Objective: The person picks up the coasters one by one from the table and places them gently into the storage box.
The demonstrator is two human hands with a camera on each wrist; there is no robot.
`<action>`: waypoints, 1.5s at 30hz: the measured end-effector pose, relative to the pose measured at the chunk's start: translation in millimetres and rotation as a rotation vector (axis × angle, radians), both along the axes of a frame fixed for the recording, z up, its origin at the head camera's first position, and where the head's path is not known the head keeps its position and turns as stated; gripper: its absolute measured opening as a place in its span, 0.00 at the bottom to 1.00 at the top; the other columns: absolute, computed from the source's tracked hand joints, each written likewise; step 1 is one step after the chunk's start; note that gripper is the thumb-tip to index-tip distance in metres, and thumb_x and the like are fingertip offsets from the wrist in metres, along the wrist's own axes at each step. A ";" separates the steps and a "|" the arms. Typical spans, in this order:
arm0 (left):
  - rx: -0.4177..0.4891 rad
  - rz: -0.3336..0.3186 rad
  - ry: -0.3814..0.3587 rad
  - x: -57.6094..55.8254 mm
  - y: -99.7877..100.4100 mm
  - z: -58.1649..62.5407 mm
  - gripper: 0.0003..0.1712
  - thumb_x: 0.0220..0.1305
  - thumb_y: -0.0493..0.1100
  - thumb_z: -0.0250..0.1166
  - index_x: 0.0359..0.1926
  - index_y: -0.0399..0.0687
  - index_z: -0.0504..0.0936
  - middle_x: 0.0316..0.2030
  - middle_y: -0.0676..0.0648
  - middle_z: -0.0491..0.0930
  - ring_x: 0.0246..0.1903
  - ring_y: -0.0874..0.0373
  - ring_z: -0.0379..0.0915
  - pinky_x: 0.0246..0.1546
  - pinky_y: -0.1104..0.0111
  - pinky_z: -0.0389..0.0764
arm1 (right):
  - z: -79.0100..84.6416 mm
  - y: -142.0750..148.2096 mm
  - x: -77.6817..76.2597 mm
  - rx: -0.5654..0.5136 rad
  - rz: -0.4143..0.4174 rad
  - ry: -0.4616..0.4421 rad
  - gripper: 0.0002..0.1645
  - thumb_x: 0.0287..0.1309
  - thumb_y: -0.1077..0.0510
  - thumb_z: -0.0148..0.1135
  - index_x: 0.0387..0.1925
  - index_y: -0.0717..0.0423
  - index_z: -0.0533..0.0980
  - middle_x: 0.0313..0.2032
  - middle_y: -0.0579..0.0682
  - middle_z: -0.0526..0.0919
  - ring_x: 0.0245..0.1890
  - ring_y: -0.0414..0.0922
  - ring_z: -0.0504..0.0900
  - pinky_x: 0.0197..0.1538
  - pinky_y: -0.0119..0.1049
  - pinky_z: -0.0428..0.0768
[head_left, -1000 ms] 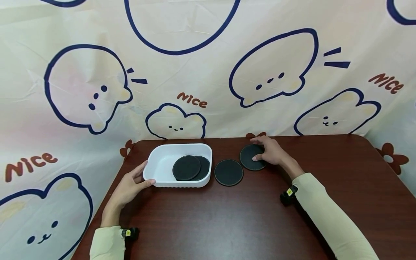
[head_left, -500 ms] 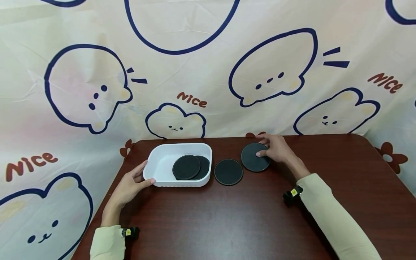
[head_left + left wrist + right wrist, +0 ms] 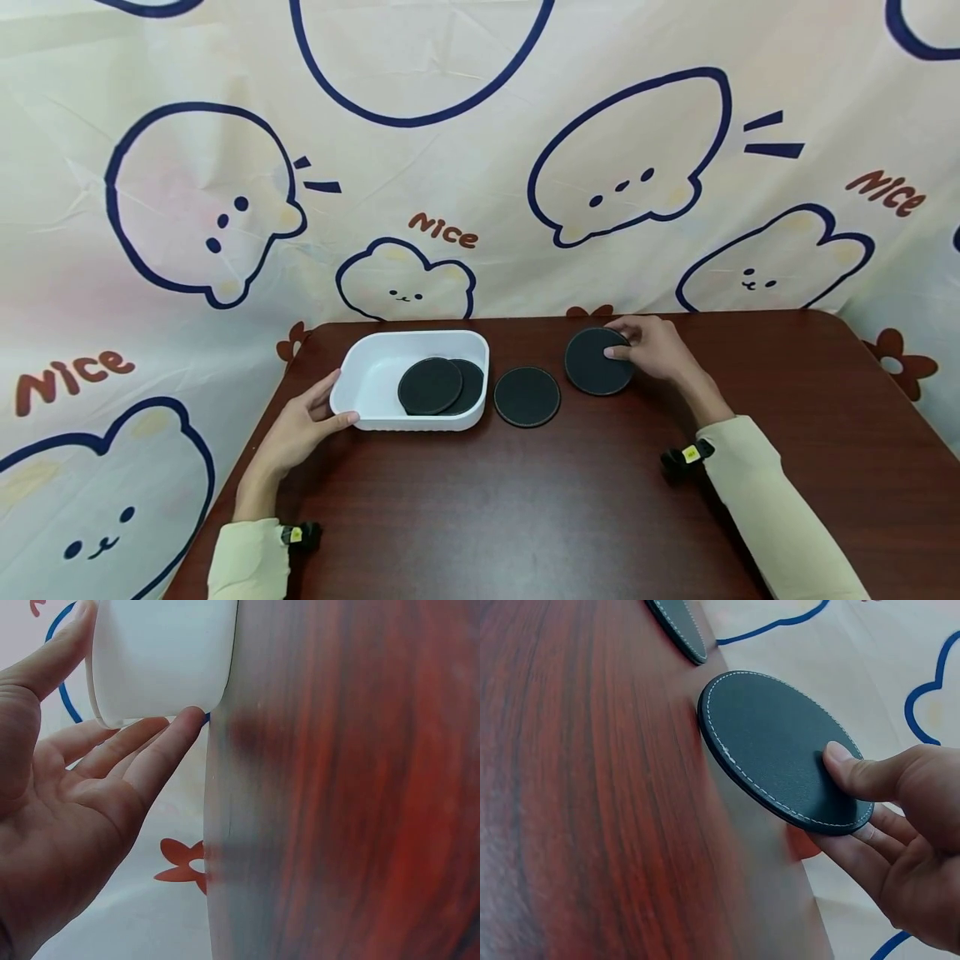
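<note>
My right hand [image 3: 660, 348] pinches a round black coaster [image 3: 597, 362] by its right edge, thumb on top and fingers beneath. In the right wrist view pale stitching rings the rim of this coaster [image 3: 780, 750], which is tilted. Another black coaster [image 3: 527, 397] lies flat on the table, left of the held one. A white plastic bin [image 3: 367, 367] stands farther left, with two coasters [image 3: 431, 387] overlapping inside at its right end. At the bin's left end my left hand [image 3: 300, 429] grips its wall, thumb at the front corner, as the left wrist view also shows.
The dark wooden table [image 3: 480, 517] carries everything. A pale cloth [image 3: 510, 167] with cartoon outlines hangs right behind the table's back edge and along its sides. A small black camera [image 3: 686, 457] sits on the right wrist, another [image 3: 302, 537] on the left.
My right hand has moved slightly right, drawing the coaster with it, away from the flat-lying one; it now appears raised off the table. The left hand and bin have stayed in place.
</note>
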State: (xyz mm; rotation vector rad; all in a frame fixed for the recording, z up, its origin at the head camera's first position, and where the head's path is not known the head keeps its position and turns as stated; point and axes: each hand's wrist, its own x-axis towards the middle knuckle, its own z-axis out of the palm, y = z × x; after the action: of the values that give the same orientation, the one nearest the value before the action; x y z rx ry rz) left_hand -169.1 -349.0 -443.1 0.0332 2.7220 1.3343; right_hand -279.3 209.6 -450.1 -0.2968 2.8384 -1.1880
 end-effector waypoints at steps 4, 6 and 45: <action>0.003 -0.002 0.000 -0.2 0.6 -1.4 0.57 0.70 0.53 0.74 0.87 0.46 0.50 0.81 0.30 0.61 0.73 0.32 0.72 0.64 0.51 0.79 | -3.2 3.8 3.5 -0.085 -0.013 -0.053 0.25 0.70 0.57 0.72 0.66 0.58 0.81 0.49 0.62 0.90 0.41 0.47 0.90 0.42 0.29 0.87; 0.003 -0.003 0.000 -0.3 0.9 -1.8 0.57 0.70 0.52 0.74 0.87 0.46 0.50 0.81 0.30 0.60 0.73 0.32 0.72 0.64 0.51 0.79 | -4.0 5.4 5.0 -0.107 -0.018 -0.070 0.25 0.71 0.57 0.71 0.67 0.58 0.81 0.50 0.63 0.90 0.41 0.47 0.90 0.41 0.28 0.86; -0.016 0.003 -0.030 -2.6 -2.1 -4.5 0.57 0.72 0.52 0.73 0.87 0.47 0.48 0.81 0.30 0.59 0.72 0.33 0.73 0.64 0.51 0.79 | 6.2 10.1 12.2 -0.533 0.017 -0.276 0.32 0.80 0.64 0.57 0.79 0.65 0.66 0.72 0.72 0.73 0.44 0.34 0.90 0.49 0.32 0.91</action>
State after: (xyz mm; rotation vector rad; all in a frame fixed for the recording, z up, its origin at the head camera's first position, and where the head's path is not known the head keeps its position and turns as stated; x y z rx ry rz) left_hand -171.7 -351.0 -447.5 0.0085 2.7085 1.3035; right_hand -267.1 219.7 -443.9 -0.1560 2.2464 -1.8066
